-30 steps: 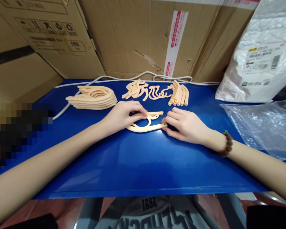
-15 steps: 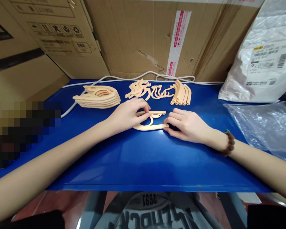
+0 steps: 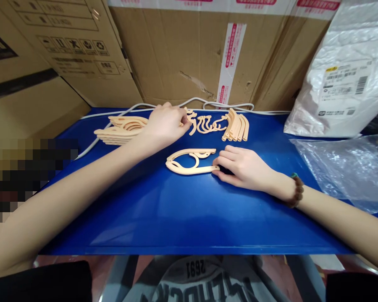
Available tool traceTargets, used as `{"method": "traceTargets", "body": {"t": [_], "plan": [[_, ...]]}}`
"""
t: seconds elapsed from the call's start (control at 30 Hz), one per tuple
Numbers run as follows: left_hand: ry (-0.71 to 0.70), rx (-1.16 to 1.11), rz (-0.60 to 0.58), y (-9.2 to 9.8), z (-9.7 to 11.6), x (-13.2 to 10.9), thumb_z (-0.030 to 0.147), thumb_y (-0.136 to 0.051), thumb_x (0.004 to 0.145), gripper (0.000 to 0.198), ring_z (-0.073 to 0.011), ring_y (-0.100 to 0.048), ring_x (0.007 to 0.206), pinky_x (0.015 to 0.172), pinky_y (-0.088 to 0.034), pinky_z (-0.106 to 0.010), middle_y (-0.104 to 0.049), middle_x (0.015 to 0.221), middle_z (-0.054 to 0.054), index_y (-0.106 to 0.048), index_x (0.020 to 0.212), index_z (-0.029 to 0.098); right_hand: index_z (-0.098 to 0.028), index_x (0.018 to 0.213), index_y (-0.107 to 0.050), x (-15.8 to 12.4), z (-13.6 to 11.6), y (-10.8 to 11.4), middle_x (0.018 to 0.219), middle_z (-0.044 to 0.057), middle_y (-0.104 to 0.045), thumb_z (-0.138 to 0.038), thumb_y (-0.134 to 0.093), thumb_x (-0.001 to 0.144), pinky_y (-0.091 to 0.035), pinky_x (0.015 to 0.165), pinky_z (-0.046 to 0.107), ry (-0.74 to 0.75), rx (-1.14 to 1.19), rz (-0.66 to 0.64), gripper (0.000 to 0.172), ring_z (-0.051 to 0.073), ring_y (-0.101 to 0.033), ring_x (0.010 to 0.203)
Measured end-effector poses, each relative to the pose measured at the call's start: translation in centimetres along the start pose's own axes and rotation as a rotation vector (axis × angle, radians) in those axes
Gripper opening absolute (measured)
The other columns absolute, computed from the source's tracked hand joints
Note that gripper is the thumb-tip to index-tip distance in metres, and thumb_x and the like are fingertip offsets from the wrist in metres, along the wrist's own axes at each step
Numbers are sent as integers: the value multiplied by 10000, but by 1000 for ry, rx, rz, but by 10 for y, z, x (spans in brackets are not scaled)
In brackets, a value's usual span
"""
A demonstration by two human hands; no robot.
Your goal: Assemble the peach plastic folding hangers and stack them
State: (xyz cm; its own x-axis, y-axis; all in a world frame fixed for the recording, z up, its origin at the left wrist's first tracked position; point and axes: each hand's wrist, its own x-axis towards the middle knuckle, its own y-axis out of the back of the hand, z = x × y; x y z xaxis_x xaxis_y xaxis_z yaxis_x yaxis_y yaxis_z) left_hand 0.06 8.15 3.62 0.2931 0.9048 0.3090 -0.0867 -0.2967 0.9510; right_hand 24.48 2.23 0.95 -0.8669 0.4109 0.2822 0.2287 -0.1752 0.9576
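A peach plastic hanger frame (image 3: 190, 161) lies flat in the middle of the blue table (image 3: 182, 218). My right hand (image 3: 239, 167) rests beside its right end, fingers curled, fingertips pressing on that end. My left hand (image 3: 165, 122) is stretched to the back of the table, its fingers pinched on a small peach piece in the pile of loose hook parts (image 3: 204, 122). A stack of finished peach hangers (image 3: 119, 130) sits just left of that hand, partly hidden by it. A row of curved peach bars (image 3: 237, 125) lies to the right of the hooks.
Large cardboard boxes (image 3: 189, 50) wall off the back and left. A white cable (image 3: 214, 102) runs along the table's far edge. A white plastic parcel (image 3: 343, 75) and a clear plastic bag (image 3: 343, 167) occupy the right side.
My left hand has let go of the hanger frame and moved back to the pile of hook parts. My right hand has stayed at the frame's right end.
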Motion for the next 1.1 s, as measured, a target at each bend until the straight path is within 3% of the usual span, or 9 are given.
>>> {"method": "traceTargets", "body": {"t": [0.13,0.23,0.53,0.67,0.8,0.93,1.03,1.1], "plan": [[49,183,13,-5,1,7,360,-494,890,356,-391,-499,1142,942,-356,-496,-659,1087,-191,-686,1026,93,-134,920,-666,0,0,0,812,65,-626,-347,-416,996,-400,706,297,-4,-2,-2,338,179,-505,766],[82,221,-13,-13,-3,12,394,-552,854,397,-415,-460,1189,978,-321,-509,-634,1142,-194,-686,1056,79,-137,920,-664,0,0,0,814,67,-628,-348,-412,997,-401,705,297,-5,3,-4,338,178,-505,764],[21,51,131,-34,-18,20,311,-526,804,263,-389,-521,1121,977,-344,-528,-678,941,-147,-700,849,119,-136,931,-650,0,0,0,833,74,-643,-345,-415,997,-410,713,297,-4,27,-7,321,176,-522,771],[33,-5,143,-37,-19,22,369,-578,780,267,-382,-531,1103,991,-334,-535,-672,887,-137,-687,800,125,-137,931,-645,0,1,0,835,68,-645,-343,-418,996,-411,715,292,4,25,2,314,172,-528,768],[54,-52,93,-32,-18,23,319,-615,747,210,-395,-525,1108,1007,-320,-546,-665,889,-145,-672,747,117,-137,945,-644,0,1,1,843,69,-646,-344,-417,997,-412,718,288,-3,29,-4,311,170,-535,770],[82,-101,107,-19,-13,21,281,-553,817,226,-378,-524,1122,1015,-328,-521,-659,928,-162,-658,723,104,-140,935,-644,0,1,1,834,65,-648,-339,-424,995,-410,708,288,0,15,5,303,169,-539,763],[33,-160,172,-4,0,6,277,-426,921,300,-322,-566,1053,961,-382,-471,-667,907,-115,-636,755,141,-138,983,-643,0,0,0,832,63,-652,-352,-430,994,-415,697,292,-7,-6,33,303,170,-550,746],[5,-207,157,6,15,-14,298,-356,969,350,-264,-606,884,835,-433,-402,-654,813,-82,-606,764,163,-128,1140,-605,0,-1,0,864,67,-658,-366,-437,991,-425,701,302,-23,-29,90,327,179,-567,758]]}}
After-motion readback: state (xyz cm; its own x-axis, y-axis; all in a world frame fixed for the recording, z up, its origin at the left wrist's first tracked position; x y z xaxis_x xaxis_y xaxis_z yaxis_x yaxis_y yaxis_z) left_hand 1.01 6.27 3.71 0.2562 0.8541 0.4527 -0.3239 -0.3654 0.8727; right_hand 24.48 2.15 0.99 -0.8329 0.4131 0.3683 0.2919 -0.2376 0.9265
